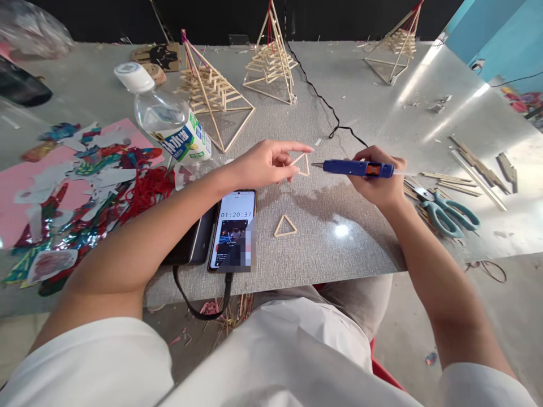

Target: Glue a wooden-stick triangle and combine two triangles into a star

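Observation:
My left hand [265, 164] pinches a small triangle of thin wooden sticks [302, 165] and holds it just above the grey table [360, 113]. My right hand [379, 178] grips a blue glue gun [354, 168] held level, its metal tip pointing left, close to the triangle's right side. A second stick triangle [285, 226] lies flat on the table nearer to me, between my arms.
A phone [233, 229] with a lit screen lies by my left forearm. A water bottle [167, 121] lies on its side, with red thread and paper scraps [76, 192] to its left. Three stick pyramids [271, 59] stand at the back. Scissors [445, 212] and loose sticks [475, 169] lie right.

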